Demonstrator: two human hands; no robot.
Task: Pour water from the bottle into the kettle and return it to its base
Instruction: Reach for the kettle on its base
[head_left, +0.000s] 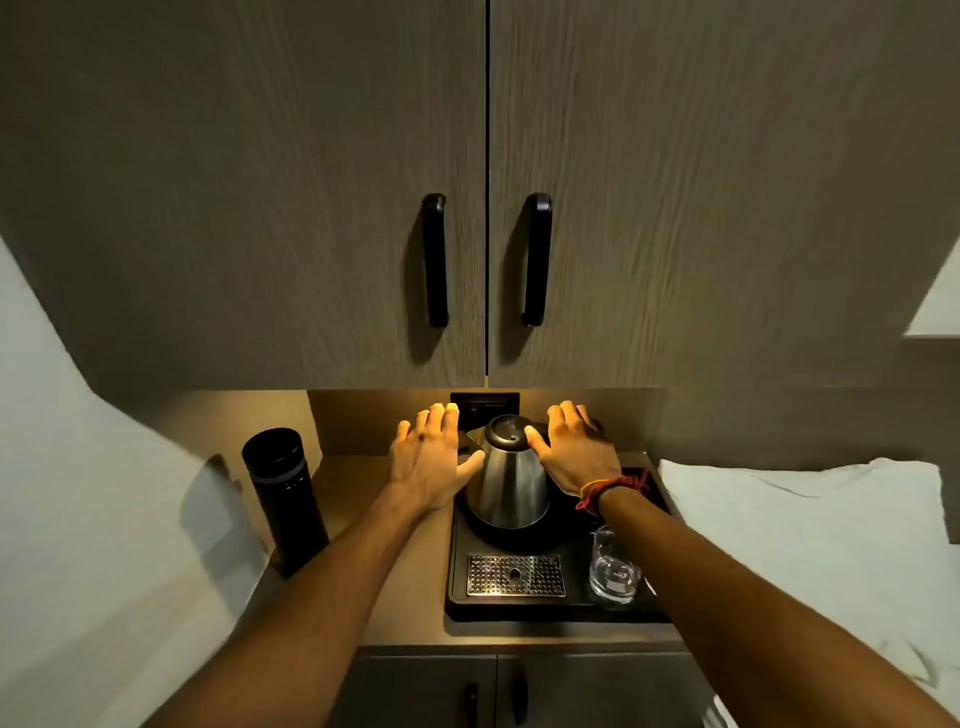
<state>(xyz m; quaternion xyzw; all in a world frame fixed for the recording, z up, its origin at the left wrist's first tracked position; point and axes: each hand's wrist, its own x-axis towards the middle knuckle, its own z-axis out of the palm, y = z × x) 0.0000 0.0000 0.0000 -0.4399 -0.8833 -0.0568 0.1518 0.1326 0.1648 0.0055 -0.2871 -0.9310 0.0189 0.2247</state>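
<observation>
A steel kettle (509, 478) with a black lid stands on its round black base (511, 535) at the back of a black tray (457, 582). My left hand (428, 457) hovers just left of the kettle with fingers spread, its thumb near the kettle's side. My right hand (574, 449) is spread over the kettle's black handle on the right, the thumb touching the lid; whether it grips the handle I cannot tell. A tall black bottle (283, 499) with its cap on stands upright on the counter, well left of the tray.
The tray holds a metal drip grate (514, 575) and a clear glass (614, 566) at its front right. Cupboard doors with black handles (435, 260) hang close overhead. A white cloth surface (810, 525) lies to the right, and a white wall is on the left.
</observation>
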